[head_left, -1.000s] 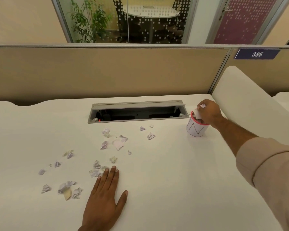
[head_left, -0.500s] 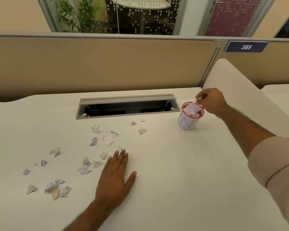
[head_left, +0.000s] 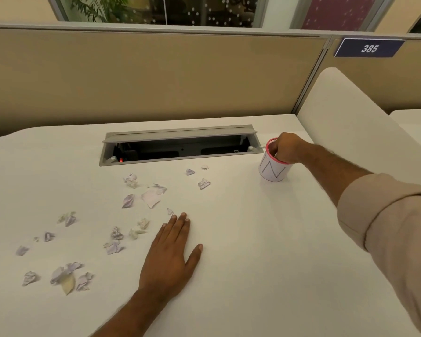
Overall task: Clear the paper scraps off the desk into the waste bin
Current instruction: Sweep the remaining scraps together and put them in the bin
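- Since the earlier frame, my right hand (head_left: 286, 148) had dropped from just above the rim down into the mouth of the waste bin (head_left: 272, 170), while my left hand (head_left: 170, 254) had kept its place on the desk (head_left: 265, 251).
- Fingers of the right hand were curled down inside the red rim; whether they pinched a scrap or were pressing the contents down, I could not tell, since the knuckles hid the tips.
- My left hand lay flat, palm down, fingers straight and close together, thumb spread, holding nothing.
- That small white bin stood upright near the right end of the open cable tray (head_left: 180, 148), well apart from most of the litter.
- As for progress, I judged it early: whatever was in the bin was hidden by my hand.
- Most paper scraps (head_left: 151, 197) were left on the desk: a few small ones (head_left: 204, 183) between tray and bin, a loose group in the middle just beyond my left fingertips, and a cluster (head_left: 67, 276) at the near left with strays further out.
- Many more trips to the bin looked necessary.
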Motion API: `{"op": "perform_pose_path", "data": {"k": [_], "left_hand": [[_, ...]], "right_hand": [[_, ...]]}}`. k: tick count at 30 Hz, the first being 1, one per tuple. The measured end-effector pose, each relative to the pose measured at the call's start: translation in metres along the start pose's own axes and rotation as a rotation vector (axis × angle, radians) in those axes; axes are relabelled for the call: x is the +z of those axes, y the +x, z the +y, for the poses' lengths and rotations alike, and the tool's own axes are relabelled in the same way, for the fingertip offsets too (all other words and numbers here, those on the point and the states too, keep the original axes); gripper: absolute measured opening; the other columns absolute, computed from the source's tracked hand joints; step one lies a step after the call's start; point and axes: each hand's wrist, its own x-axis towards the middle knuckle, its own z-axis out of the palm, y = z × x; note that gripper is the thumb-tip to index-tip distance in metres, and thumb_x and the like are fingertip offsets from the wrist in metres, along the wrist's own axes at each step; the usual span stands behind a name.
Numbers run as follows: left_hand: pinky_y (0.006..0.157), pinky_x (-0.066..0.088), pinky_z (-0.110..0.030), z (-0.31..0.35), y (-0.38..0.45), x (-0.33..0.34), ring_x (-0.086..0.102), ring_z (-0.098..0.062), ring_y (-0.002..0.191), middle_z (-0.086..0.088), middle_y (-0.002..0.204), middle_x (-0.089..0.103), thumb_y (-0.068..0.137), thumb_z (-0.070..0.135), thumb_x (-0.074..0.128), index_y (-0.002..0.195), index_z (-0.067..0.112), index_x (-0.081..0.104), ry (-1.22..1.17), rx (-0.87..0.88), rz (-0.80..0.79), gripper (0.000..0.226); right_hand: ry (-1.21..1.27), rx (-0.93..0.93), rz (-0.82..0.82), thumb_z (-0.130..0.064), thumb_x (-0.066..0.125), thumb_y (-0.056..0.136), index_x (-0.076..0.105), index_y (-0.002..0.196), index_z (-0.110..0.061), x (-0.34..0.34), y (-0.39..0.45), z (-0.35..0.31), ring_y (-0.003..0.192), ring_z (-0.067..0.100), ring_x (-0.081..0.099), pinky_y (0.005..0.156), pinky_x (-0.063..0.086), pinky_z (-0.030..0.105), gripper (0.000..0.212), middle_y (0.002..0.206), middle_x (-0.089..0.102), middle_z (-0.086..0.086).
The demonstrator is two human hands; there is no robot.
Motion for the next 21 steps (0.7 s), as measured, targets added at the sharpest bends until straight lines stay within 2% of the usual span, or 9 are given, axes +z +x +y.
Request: {"op": "perform_pose_path", "data": {"k": [4, 8, 15, 21], "left_hand": [[0.121, 0.002, -0.025, -0.001, 0.002, 0.002, -0.003, 0.000, 0.148, 0.014, 0.162, 0.008, 0.096, 0.063, 0.024, 0.155, 0.024, 0.020, -0.004, -0.001, -0.001, 0.071], [0.120, 0.002, -0.025, -0.001, 0.001, 0.003, -0.003, 0.001, 0.148, 0.014, 0.162, 0.011, 0.095, 0.064, 0.024, 0.154, 0.024, 0.021, -0.002, -0.006, 0.005, 0.071], [0.120, 0.004, -0.025, 0.000, 0.002, 0.004, 0.002, -0.001, 0.148, 0.013, 0.161, 0.015, 0.095, 0.062, 0.028, 0.153, 0.023, 0.026, -0.005, -0.013, 0.008, 0.070], [0.120, 0.003, -0.024, -0.001, 0.001, 0.005, 0.002, 0.000, 0.148, 0.014, 0.161, 0.016, 0.094, 0.064, 0.027, 0.153, 0.025, 0.026, 0.011, -0.018, 0.011, 0.071]], "right_hand": [[-0.009, 0.082, -0.056, -0.025, 0.053, 0.095, 0.048, 0.131, -0.002, 0.007, 0.015, -0.005, 0.120, 0.030, 0.053, 0.096, 0.043, 0.033, 0.043, 0.132, 0.054, 0.016], [-0.035, 0.110, -0.125, -0.023, 0.054, 0.095, 0.048, 0.132, -0.003, 0.009, 0.025, -0.005, 0.122, 0.031, 0.051, 0.099, 0.042, 0.036, 0.043, 0.134, 0.053, 0.016], [-0.102, 0.143, -0.084, -0.021, 0.059, 0.092, 0.050, 0.130, -0.001, 0.012, 0.025, -0.011, 0.121, 0.030, 0.052, 0.099, 0.042, 0.033, 0.044, 0.131, 0.055, 0.015], [0.007, 0.140, -0.103, -0.022, 0.056, 0.094, 0.049, 0.130, -0.001, 0.002, 0.013, -0.012, 0.121, 0.030, 0.053, 0.097, 0.043, 0.033, 0.043, 0.132, 0.054, 0.017]]}}
